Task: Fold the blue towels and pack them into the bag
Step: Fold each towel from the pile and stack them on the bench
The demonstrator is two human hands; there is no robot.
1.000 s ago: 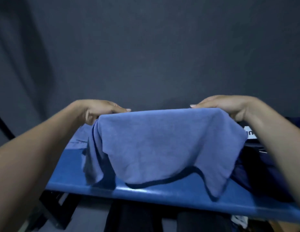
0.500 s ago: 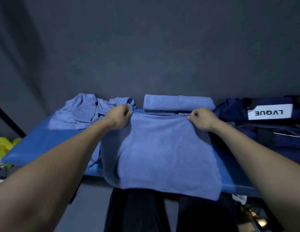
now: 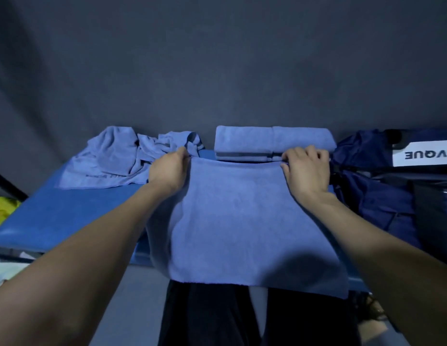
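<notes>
A blue towel (image 3: 242, 221) lies spread on the blue table (image 3: 67, 211), its near edge hanging over the table's front. My left hand (image 3: 171, 168) pinches its far left corner. My right hand (image 3: 307, 168) rests on the far right corner with fingers curled over the edge. Just beyond them lies a folded blue towel (image 3: 272, 141). A crumpled heap of blue towels (image 3: 125, 158) sits at the back left. The dark navy bag (image 3: 382, 186) with a white label stands to the right.
A dark grey wall rises right behind the table. Something yellow (image 3: 4, 208) shows past the table's left end. My dark trousers are below the front edge.
The towel was held up in the air; it now lies flat on the table, with both hands moved forward and down to its far corners.
</notes>
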